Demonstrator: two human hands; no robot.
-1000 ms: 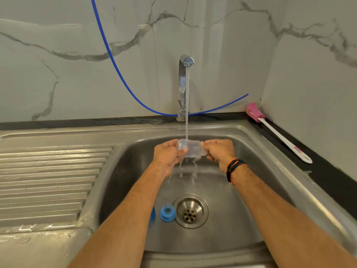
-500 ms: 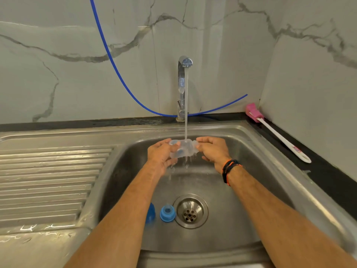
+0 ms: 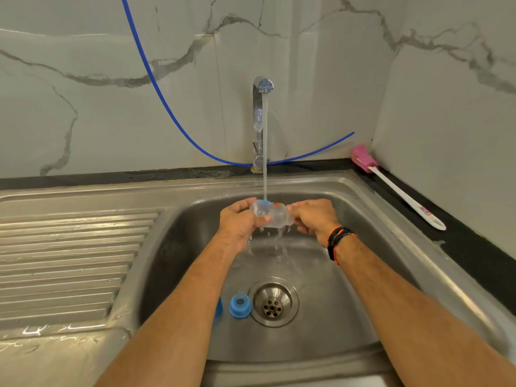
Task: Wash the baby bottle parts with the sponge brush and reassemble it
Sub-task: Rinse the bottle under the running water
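White marble-veined wall panels back a stainless steel sink (image 3: pixel 363 208) with a ribbed draining board (image 3: pixel 69 261) on its left. Head view only. A chrome tap (image 3: pixel 258 121) stands at the rear centre and runs a thin stream of water (image 3: pixel 264 163) down onto the clear baby bottle (image 3: pixel 272 215), which lies sideways over the basin between both hands.

Left hand (image 3: pixel 240 222): fingers curled round the bottle's left end, gripping it. Right hand (image 3: pixel 314 216): fingers pinching the bottle's right end; a black and orange band (image 3: pixel 339 241) sits on that wrist. Water drips from the underside of the bottle into the basin.

On the basin floor, a blue collar with the teat (image 3: pixel 240 305) sits just left of the drain (image 3: pixel 273 301); another blue part (image 3: pixel 219 305) shows partly behind the left forearm. The sponge brush (image 3: pixel 391 185), pink head and white handle, lies on the dark counter (image 3: pixel 474 255) at the right, well apart from the hands. A blue hose (image 3: pixel 156 88) loops along the wall behind the tap.
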